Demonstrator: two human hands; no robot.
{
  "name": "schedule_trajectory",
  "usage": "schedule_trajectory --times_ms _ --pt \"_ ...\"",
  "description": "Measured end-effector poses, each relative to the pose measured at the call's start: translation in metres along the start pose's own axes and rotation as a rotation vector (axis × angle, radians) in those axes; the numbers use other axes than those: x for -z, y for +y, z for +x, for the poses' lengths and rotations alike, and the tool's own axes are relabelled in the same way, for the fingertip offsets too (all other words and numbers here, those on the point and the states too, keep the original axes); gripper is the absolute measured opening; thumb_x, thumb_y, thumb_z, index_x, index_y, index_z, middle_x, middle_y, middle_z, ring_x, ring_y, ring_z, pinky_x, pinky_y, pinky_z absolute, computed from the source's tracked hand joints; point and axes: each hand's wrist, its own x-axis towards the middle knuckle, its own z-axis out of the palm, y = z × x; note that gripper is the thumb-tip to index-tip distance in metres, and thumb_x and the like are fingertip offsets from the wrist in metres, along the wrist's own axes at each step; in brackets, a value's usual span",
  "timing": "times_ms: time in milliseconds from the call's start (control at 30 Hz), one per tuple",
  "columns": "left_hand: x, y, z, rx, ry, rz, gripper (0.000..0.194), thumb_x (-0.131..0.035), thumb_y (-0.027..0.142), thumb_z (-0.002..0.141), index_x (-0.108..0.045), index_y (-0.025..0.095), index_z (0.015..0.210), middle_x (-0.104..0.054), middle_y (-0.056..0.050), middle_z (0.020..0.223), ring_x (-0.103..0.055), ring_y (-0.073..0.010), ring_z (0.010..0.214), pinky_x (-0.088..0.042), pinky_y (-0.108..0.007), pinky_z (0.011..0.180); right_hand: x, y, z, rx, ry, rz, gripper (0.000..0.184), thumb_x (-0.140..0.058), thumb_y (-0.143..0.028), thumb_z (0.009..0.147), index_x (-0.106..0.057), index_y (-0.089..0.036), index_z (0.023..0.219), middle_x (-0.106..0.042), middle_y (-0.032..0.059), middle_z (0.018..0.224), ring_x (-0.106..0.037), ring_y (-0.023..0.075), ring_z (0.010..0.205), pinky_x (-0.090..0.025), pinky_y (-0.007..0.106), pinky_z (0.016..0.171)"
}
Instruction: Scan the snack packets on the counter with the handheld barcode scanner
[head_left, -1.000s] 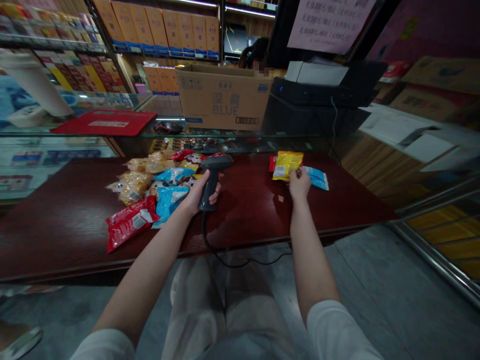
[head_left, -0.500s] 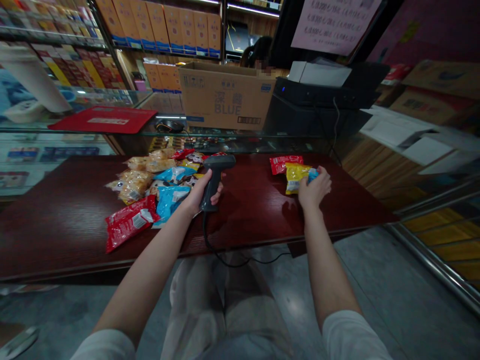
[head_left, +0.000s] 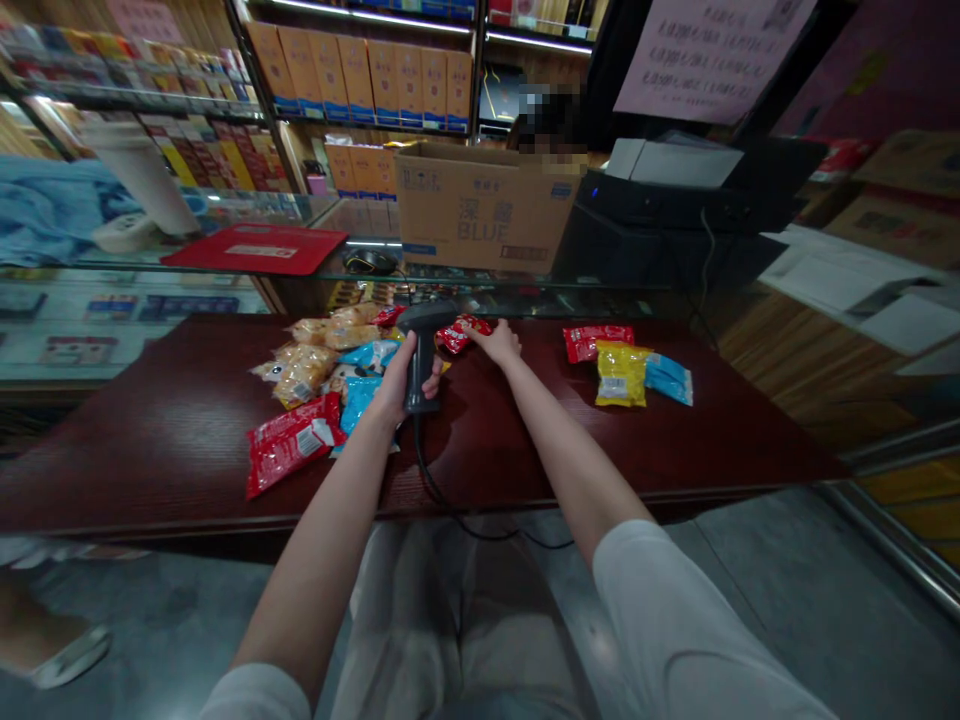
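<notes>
Apparently, picking up is in hand: in the head view, mid-frame, the left hand has its fingers round a scanner; the right hand meets a red packet, whether clamped I cannot tell. Lifting calls for a pinch. The scanner partly hides the heap.
</notes>
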Motion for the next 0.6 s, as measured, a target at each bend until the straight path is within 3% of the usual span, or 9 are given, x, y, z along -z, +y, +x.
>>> schedule_trajectory --times_ms 100,267,433,533,600 --pt "0.002 -0.001 0.002 -0.011 -0.023 -0.012 0.047 -0.050 0.060 0.095 -0.060 0.015 0.088 -0.057 0.001 0.059 -0.042 -0.0051 0.034 -0.035 -0.019 0.035 -0.012 -0.011 0.002 -0.085 0.001 -0.117 0.100 -0.079 -0.068 0.064 -0.045 -0.013 0.140 -0.049 0.0277 0.148 -0.041 0.0428 0.141 -0.029 0.059 0.114" --pt "0.001 -0.002 0.004 -0.010 -0.032 0.001 0.048 -0.049 0.059 0.096 -0.057 0.015 0.080 -0.056 0.001 0.057 -0.041 -0.0052 0.032 -0.032 -0.018 0.032 -0.009 -0.008 -0.001 -0.094 -0.013 -0.097 0.084 -0.088 -0.049 0.059 -0.052 -0.015 0.127 -0.055 0.0239 0.139 -0.049 0.0390 0.134 -0.035 0.055 0.112" --pt "-0.006 -0.001 0.002 0.019 -0.031 0.001 0.046 -0.049 0.060 0.095 -0.058 0.015 0.089 -0.054 0.003 0.056 -0.039 -0.0054 0.032 -0.031 -0.019 0.032 0.022 0.022 -0.020 0.096 0.101 0.277 0.082 -0.087 -0.022 0.051 -0.049 -0.021 0.123 -0.059 0.0118 0.130 -0.055 0.0312 0.126 -0.043 0.048 0.110" --pt "-0.009 -0.004 -0.001 0.020 -0.074 0.010 0.042 -0.050 0.057 0.096 -0.057 0.016 0.096 -0.055 0.003 0.059 -0.040 -0.0059 0.034 -0.033 -0.018 0.033 0.050 0.041 -0.040 0.221 0.058 0.566 0.090 -0.082 -0.021 0.055 -0.041 -0.027 0.135 -0.061 0.0076 0.128 -0.060 0.0280 0.118 -0.049 0.047 0.105" --pt "-0.009 -0.007 -0.002 0.026 -0.098 0.025 0.041 -0.051 0.056 0.095 -0.056 0.016 0.099 -0.055 0.004 0.060 -0.039 -0.0058 0.034 -0.033 -0.018 0.034 0.069 0.051 -0.053 0.284 0.059 0.604 0.089 -0.076 -0.021 0.063 -0.035 -0.030 0.142 -0.062 0.0075 0.125 -0.063 0.0270 0.114 -0.051 0.047 0.102"
